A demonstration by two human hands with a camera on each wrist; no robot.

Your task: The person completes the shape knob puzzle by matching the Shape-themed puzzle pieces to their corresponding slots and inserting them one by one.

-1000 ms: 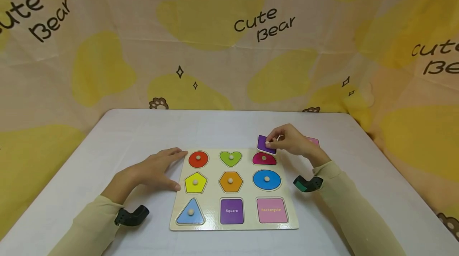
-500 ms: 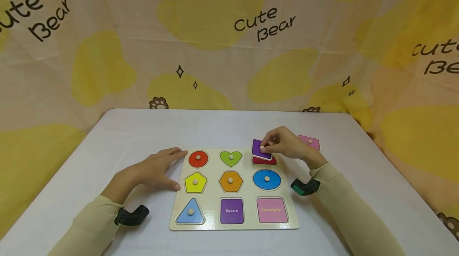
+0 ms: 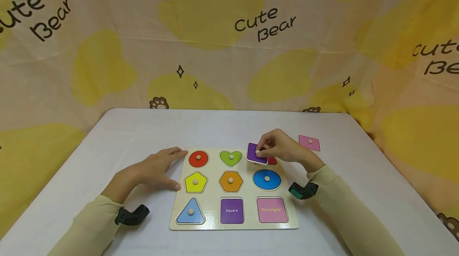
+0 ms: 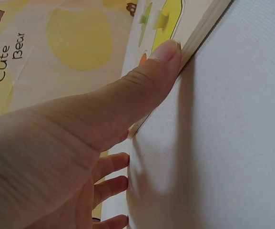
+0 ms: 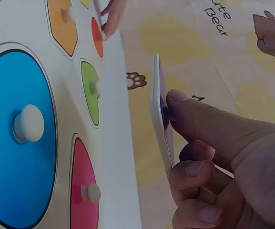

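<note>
Between thumb and fingers, my right hand [image 3: 281, 146] pinches the knob of a purple square puzzle piece [image 3: 253, 153]. The piece is held above the far right part of the puzzle board [image 3: 213, 208], partly covering the crimson half-circle piece [image 3: 272, 160]. In the right wrist view the purple piece [image 5: 159, 105] appears edge-on, apart from the board. My left hand [image 3: 152, 170] rests at the board's left edge, thumb and a fingertip touching it. The left wrist view shows the thumb [image 4: 147, 78] on the board's rim. Two recesses without knobbed pieces are the purple "Square" [image 3: 231, 217] and pink "Rectangular" [image 3: 272, 216].
A pink rectangular piece [image 3: 309, 143] lies on the white table [image 3: 143, 128] beyond the board's right corner. Seated in the board are knobbed pieces, among them a red circle [image 3: 198, 163], a green heart [image 3: 230, 162], an orange hexagon [image 3: 230, 187] and a blue oval [image 3: 267, 184].
My right hand has moved left and a little nearer with the purple square, passing over the half-circle piece. The pink rectangle now shows fully. The left hand has stayed still.
</note>
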